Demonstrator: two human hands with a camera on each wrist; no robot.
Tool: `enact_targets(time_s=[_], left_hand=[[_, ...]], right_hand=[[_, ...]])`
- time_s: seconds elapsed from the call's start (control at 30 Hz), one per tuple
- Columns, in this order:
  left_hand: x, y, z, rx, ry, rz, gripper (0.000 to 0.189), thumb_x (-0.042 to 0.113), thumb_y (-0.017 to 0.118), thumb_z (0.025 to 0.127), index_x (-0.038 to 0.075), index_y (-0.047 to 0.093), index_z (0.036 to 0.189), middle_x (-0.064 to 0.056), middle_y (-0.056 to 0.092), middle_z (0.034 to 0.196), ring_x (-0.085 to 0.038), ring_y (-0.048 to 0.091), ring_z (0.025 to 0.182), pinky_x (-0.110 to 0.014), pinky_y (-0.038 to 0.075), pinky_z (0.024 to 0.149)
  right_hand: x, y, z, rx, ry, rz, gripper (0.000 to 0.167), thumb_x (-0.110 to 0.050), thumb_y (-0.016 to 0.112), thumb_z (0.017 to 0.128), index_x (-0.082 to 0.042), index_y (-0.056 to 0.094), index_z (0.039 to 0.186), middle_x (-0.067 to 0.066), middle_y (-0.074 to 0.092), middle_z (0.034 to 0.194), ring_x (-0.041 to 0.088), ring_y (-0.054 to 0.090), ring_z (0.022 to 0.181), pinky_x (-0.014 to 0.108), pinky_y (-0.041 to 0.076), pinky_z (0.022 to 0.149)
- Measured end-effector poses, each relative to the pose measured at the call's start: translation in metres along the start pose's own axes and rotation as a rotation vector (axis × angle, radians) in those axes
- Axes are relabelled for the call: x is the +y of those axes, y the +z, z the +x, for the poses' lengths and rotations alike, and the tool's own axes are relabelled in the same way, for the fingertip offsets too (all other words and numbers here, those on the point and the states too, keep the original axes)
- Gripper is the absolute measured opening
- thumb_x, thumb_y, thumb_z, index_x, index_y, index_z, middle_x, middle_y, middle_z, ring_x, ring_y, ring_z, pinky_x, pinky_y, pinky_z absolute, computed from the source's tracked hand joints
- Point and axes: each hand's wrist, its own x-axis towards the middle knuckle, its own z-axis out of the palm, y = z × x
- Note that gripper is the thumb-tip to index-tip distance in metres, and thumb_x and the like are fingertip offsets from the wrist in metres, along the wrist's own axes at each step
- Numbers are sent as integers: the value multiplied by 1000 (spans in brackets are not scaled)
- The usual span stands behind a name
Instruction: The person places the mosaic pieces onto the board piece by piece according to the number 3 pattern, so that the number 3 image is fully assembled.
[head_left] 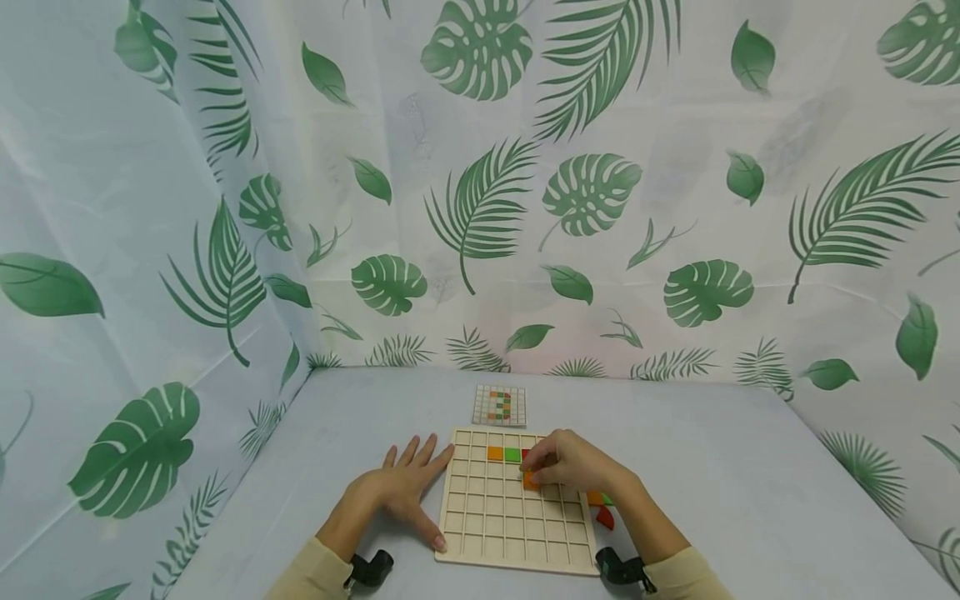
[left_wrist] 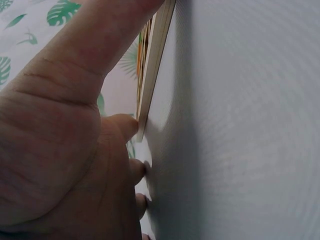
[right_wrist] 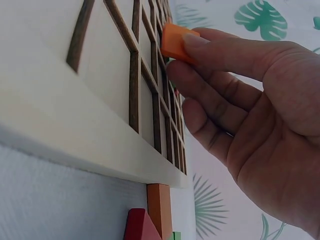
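A wooden grid board [head_left: 517, 546] lies on the table. In its upper rows sit an orange square block [head_left: 496, 453], a green block [head_left: 512, 455] and a red piece [head_left: 526, 454] partly covered by fingers. My right hand [head_left: 570, 461] pinches another orange block [right_wrist: 175, 42] between thumb and fingers, over the grid just below the red piece. Spread out with straight fingers, my left hand [head_left: 408, 486] rests along the board's left edge, its thumb and index fingertip at the rim. In the left wrist view, that hand's thumb and palm [left_wrist: 50, 140] show beside the board's side.
Behind the board lies a small pattern card [head_left: 500, 406] with a coloured grid. Right of the board, partly under the right forearm, are a red rounded piece [head_left: 605, 517], an orange block [right_wrist: 159, 210] and a green piece [right_wrist: 176, 235]. A leaf-print curtain [head_left: 480, 208] surrounds the table.
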Motion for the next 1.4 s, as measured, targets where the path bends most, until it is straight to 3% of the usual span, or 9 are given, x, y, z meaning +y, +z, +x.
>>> enact_targets(time_s=[0.23, 0.53, 1.03, 1.4], left_hand=[[1, 0, -1, 3, -1, -7, 142, 75, 88, 61, 26, 10, 169, -15, 2, 176, -43, -4, 162, -71, 2, 125], [1, -2, -1, -6, -5, -10, 142, 74, 88, 62, 27, 9, 169, -14, 0, 176, -42, -5, 162, -71, 1, 125], [0, -1, 0, -2, 6, 0, 142, 74, 88, 62, 26, 9, 169, -15, 1, 176, -43, -5, 162, -71, 3, 125], [0, -1, -1, -5, 4, 0, 141, 74, 88, 63, 27, 9, 169, -15, 0, 176, -42, -5, 162, -71, 2, 125]], right_hand=[[1, 1, 1, -2, 6, 0, 13, -8, 80, 91, -10, 82, 103, -1, 78, 95, 11, 64, 79, 24, 54, 70], [1, 2, 0, -14, 14, -12, 9, -7, 82, 89, -14, 76, 89, -6, 73, 81, 9, 64, 72, 26, 56, 68], [-1, 5, 1, -21, 38, -27, 12, -4, 84, 85, -14, 76, 85, -6, 70, 79, 10, 61, 70, 26, 55, 66], [-4, 4, 2, -21, 19, -106, 14, -11, 88, 83, -16, 76, 87, -7, 67, 79, 8, 56, 70, 24, 51, 64]])
